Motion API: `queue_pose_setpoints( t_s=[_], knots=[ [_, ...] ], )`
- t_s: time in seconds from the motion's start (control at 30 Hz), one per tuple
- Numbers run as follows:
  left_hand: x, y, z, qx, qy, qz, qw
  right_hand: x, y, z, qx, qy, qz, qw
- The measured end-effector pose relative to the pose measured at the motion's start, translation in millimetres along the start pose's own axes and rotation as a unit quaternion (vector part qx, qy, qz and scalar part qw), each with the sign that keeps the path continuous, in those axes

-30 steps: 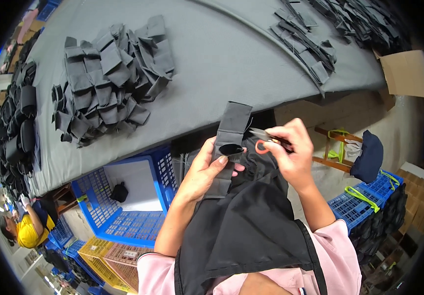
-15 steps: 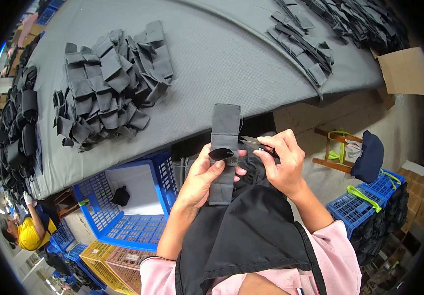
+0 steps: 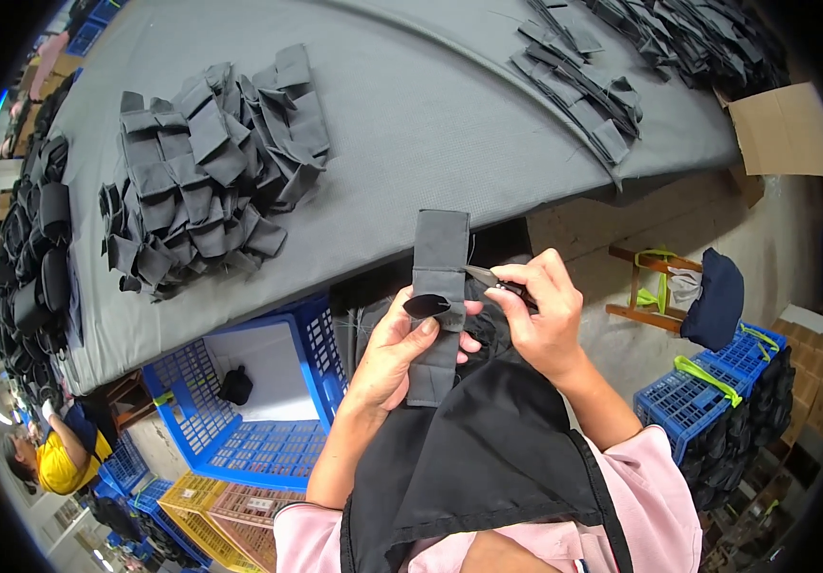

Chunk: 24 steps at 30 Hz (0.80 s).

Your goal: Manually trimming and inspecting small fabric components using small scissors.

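**Dark grey fabric strip (image 3: pixel 441 244) being pinched beside small scissors (image 3: pixel 480 275)**

The strip is being held upright off the table's near edge, above the black apron (image 3: pixel 488 449). It is being gripped by the left hand (image 3: pixel 387 355) around its middle: the thumb is being pressed on the near face, just below a dark, gaping fold (image 3: pixel 427 306), while fingers are being wrapped behind, their tips showing at the right edge. The scissors are being clamped between the thumb and fingers of the right hand (image 3: pixel 547 310), their points being aimed left at the strip's right edge; whether cloth is being touched cannot be told.

By its look, something light, soft and hardly fragile is being handled, flat enough where layered but likely to flop if held by one end. The seamed middle is being judged the best hold, with the edge by the blades left free.

Far left, a pile of similar pieces (image 3: pixel 192 162) is being supported by the grey-covered table (image 3: pixel 383 143).
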<state>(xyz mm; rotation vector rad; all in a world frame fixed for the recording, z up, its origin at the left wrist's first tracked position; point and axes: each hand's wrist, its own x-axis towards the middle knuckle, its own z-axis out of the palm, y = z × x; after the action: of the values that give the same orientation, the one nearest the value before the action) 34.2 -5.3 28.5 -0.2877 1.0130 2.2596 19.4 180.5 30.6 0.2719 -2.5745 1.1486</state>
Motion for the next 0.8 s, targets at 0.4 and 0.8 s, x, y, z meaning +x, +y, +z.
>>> queue_pose_setpoints(
  t_s=[0.4, 0.8],
  knots=[
    [0.0, 3.7, -1.6, -0.027, -0.004, -0.021, 0.999, -7.7, 16.5, 6.5, 0.400, -0.090, 0.280, 0.868],
    [-1.3, 4.0, -1.8, -0.115, -0.034, -0.042, 0.992, -12.6, 27.9, 14.2, 0.308, -0.079, 0.170, 0.933]
  ],
)
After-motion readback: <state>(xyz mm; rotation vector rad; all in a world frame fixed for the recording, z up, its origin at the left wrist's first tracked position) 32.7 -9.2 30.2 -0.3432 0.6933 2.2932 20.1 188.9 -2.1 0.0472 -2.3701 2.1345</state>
